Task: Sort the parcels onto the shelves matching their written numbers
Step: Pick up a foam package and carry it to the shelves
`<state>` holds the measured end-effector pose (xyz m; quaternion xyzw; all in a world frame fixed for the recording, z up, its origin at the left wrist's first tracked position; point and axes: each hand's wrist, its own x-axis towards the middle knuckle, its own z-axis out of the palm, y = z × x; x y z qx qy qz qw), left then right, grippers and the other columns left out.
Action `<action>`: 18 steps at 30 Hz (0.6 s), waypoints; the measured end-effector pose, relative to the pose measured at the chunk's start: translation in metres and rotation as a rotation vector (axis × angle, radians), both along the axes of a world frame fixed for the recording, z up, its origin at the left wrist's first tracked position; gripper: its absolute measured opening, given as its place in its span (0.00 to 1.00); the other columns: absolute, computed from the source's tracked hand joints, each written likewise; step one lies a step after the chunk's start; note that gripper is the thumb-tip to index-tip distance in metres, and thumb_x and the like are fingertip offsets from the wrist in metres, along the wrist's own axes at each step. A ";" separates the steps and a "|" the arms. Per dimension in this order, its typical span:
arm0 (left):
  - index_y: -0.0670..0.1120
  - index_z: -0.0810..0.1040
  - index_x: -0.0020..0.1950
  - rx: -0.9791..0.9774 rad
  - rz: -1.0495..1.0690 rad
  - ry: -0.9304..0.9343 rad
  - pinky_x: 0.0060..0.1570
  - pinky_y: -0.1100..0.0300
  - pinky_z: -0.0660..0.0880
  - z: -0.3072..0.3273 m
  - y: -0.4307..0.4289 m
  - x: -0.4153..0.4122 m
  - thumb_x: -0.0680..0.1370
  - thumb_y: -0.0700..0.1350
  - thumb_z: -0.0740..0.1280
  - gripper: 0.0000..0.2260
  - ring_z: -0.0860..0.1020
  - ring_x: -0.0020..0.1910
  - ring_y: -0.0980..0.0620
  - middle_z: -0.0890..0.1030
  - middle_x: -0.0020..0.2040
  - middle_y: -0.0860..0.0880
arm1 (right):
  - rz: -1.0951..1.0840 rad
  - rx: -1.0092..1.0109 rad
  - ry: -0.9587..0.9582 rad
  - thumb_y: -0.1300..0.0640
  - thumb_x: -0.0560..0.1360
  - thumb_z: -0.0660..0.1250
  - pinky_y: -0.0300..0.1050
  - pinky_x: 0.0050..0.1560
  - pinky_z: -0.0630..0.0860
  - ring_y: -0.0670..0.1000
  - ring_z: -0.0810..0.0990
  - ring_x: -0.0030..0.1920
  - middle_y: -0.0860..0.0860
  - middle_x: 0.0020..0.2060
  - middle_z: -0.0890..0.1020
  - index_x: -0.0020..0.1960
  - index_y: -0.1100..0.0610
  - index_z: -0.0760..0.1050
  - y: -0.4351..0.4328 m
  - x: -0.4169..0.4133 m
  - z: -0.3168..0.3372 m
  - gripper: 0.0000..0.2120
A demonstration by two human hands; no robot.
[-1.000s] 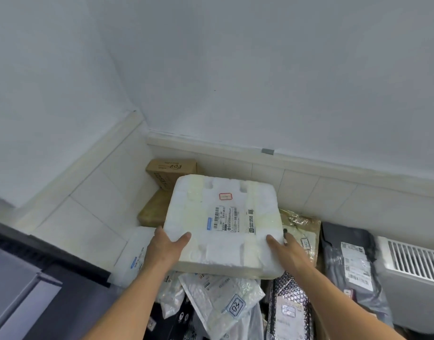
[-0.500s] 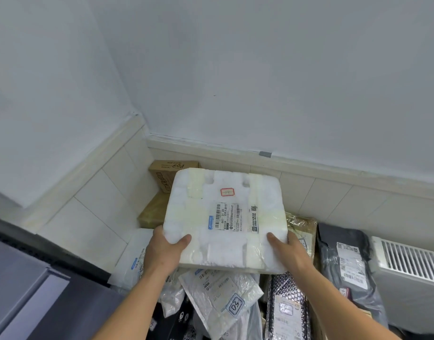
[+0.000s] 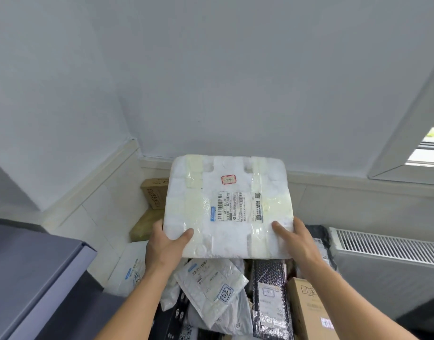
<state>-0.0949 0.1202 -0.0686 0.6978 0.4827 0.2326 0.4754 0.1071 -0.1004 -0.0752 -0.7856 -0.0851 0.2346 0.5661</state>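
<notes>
Gripping the foam parcel (image 3: 225,207), left hand (image 3: 164,246) and right hand (image 3: 297,244) have raised it higher above the 03 mailer (image 3: 211,288).

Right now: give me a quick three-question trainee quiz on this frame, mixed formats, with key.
1. True or false: the left hand and the right hand both grip the white taped foam box.
2. Which number is handwritten on the white plastic mailer between the forearms? A) 01 B) 03 C) 07
3. Fill in: the white ribbed radiator stands on the person's ____ side.
Key: 1 true; 2 B; 3 right.
</notes>
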 end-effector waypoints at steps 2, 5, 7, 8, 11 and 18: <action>0.54 0.73 0.63 0.011 -0.011 -0.035 0.52 0.46 0.80 0.004 -0.008 -0.004 0.63 0.63 0.76 0.32 0.81 0.51 0.52 0.81 0.53 0.58 | -0.013 0.032 -0.020 0.47 0.77 0.71 0.57 0.55 0.81 0.51 0.84 0.51 0.45 0.53 0.82 0.64 0.49 0.70 -0.011 -0.008 0.009 0.18; 0.52 0.71 0.65 0.018 -0.019 -0.084 0.54 0.46 0.79 0.014 -0.022 -0.010 0.67 0.56 0.79 0.30 0.81 0.51 0.52 0.80 0.53 0.57 | -0.039 0.066 -0.041 0.49 0.78 0.70 0.52 0.50 0.81 0.51 0.83 0.50 0.45 0.52 0.81 0.64 0.49 0.69 -0.028 -0.020 0.019 0.17; 0.50 0.71 0.66 0.045 -0.013 -0.102 0.54 0.46 0.79 0.021 -0.029 -0.013 0.69 0.53 0.79 0.30 0.80 0.50 0.51 0.80 0.53 0.57 | -0.058 0.084 -0.056 0.50 0.78 0.70 0.49 0.48 0.79 0.51 0.83 0.51 0.45 0.53 0.81 0.64 0.48 0.69 -0.037 -0.026 0.026 0.17; 0.50 0.70 0.66 0.059 -0.011 -0.110 0.53 0.47 0.79 0.025 -0.033 -0.014 0.69 0.52 0.79 0.30 0.80 0.50 0.52 0.79 0.52 0.57 | -0.064 0.088 -0.056 0.49 0.78 0.70 0.49 0.48 0.79 0.51 0.83 0.51 0.45 0.53 0.81 0.65 0.48 0.69 -0.040 -0.028 0.029 0.18; 0.50 0.70 0.66 0.081 -0.008 -0.142 0.52 0.49 0.79 0.035 -0.042 -0.018 0.69 0.51 0.79 0.29 0.80 0.49 0.54 0.79 0.53 0.56 | -0.045 0.100 -0.065 0.49 0.79 0.69 0.47 0.44 0.80 0.51 0.84 0.50 0.46 0.53 0.81 0.67 0.51 0.69 -0.048 -0.031 0.037 0.20; 0.51 0.70 0.66 0.126 0.045 -0.196 0.49 0.52 0.78 0.051 -0.068 -0.032 0.70 0.53 0.78 0.28 0.79 0.49 0.55 0.79 0.54 0.55 | 0.035 0.158 -0.091 0.48 0.79 0.69 0.50 0.48 0.82 0.49 0.84 0.50 0.45 0.55 0.81 0.69 0.49 0.68 -0.062 -0.033 0.058 0.21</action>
